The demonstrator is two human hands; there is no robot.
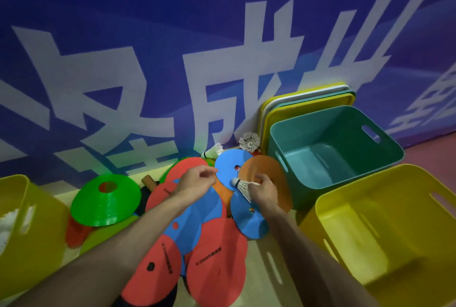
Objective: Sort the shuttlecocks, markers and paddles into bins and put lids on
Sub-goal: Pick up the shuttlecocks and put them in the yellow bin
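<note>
Shuttlecock (241, 185): white, feathered. Likely featherlight, with a crushable skirt; best taken by the cork. Held above the disc markers (197, 218) on the floor, skirt gripped by right hand (265, 192). Left hand (195, 181) loosely curled, apparently empty.

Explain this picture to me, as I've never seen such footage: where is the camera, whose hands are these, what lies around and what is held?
No machine here: a person wears one camera on the head, looking down at their own bare hands. The right hand holds a shuttlecock in its grip; the left hand looks empty. Under them, coloured disc markers lie piled on the floor, another shuttlecock by the wall. A teal bin and yellow bins stand around; lids lean on the wall.
</note>
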